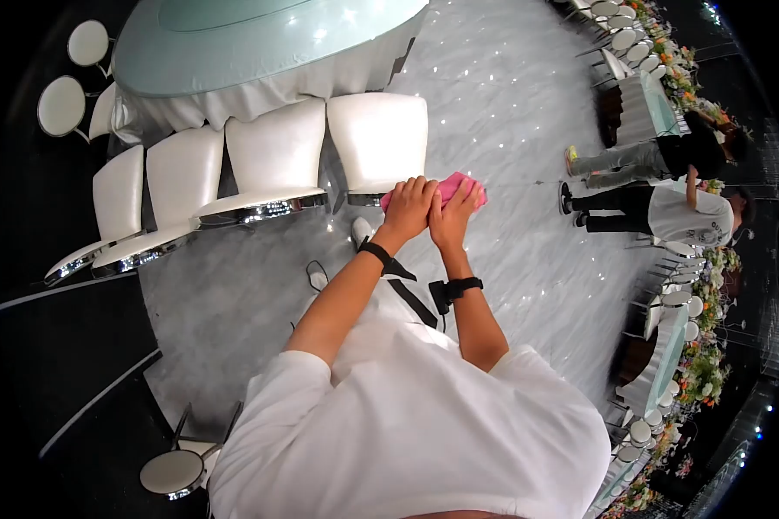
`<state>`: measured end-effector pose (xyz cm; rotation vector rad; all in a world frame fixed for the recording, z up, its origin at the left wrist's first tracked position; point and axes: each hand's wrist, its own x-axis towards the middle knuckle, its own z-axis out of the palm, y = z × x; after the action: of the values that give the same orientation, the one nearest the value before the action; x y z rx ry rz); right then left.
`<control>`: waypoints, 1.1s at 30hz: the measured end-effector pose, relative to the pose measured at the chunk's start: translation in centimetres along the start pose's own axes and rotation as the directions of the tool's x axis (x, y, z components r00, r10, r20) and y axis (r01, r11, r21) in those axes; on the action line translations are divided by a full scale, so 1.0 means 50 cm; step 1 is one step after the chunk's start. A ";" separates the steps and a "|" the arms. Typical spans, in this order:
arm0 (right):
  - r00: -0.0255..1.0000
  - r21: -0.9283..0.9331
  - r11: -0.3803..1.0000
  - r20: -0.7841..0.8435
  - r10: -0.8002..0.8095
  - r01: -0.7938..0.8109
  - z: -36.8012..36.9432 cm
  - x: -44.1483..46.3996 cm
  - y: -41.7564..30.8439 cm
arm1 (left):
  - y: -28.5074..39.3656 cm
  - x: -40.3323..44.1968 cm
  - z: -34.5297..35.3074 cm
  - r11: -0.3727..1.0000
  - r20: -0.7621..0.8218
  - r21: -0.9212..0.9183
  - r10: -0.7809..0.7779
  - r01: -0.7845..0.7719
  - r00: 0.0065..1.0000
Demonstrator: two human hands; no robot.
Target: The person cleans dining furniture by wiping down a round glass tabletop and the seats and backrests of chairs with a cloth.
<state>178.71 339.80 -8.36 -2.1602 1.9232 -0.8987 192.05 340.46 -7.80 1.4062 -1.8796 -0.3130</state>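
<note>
A folded pink cloth (452, 185) is held between both hands, out in front of the body at the middle of the view. My left hand (409, 208) has its fingers curled over the cloth's left part. Against it, my right hand (453, 213) grips the cloth's right part, and the two hands touch. Just left of the hands stands the nearest white padded chair (378, 138), its seat edge close to the cloth. Dark straps circle both wrists.
More white chairs (275, 156) line a round table (260, 69) with a pale green cloth at upper left. Another chair (173, 472) stands at lower left. Two people (679, 212) stand at right, near flower-decked tables (662, 359). Grey glossy floor (528, 277) lies between.
</note>
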 end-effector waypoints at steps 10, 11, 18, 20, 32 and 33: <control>0.990 0.216 0.975 0.123 -0.074 0.046 -0.020 0.152 0.066 | -0.019 0.121 -0.003 0.989 0.274 -0.135 0.097 -0.061 0.957; 0.985 0.264 0.960 0.117 -0.124 0.090 -0.021 0.152 0.075 | -0.010 0.134 -0.007 0.989 0.303 -0.138 0.101 -0.062 0.948; 0.980 0.472 0.881 0.190 -0.056 -0.041 -0.020 0.188 0.180 | 0.054 0.199 0.086 0.998 0.480 0.046 0.020 -0.048 0.877; 0.974 0.515 0.852 0.225 -0.028 -0.095 0.000 0.197 0.232 | 0.076 0.214 0.126 0.992 0.503 0.107 0.000 -0.062 0.864; 0.902 0.418 0.908 0.399 -0.164 -0.020 0.088 0.184 0.414 | 0.127 0.220 0.329 0.781 0.608 0.504 -0.018 -0.368 0.794; 0.922 0.425 0.902 0.372 -0.103 -0.071 0.097 0.175 0.423 | 0.130 0.226 0.327 0.747 0.622 0.511 0.020 -0.425 0.783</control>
<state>162.91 326.13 -18.92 -1.9100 1.3655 -0.7395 174.90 328.82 -10.40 1.5721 -2.8529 0.0534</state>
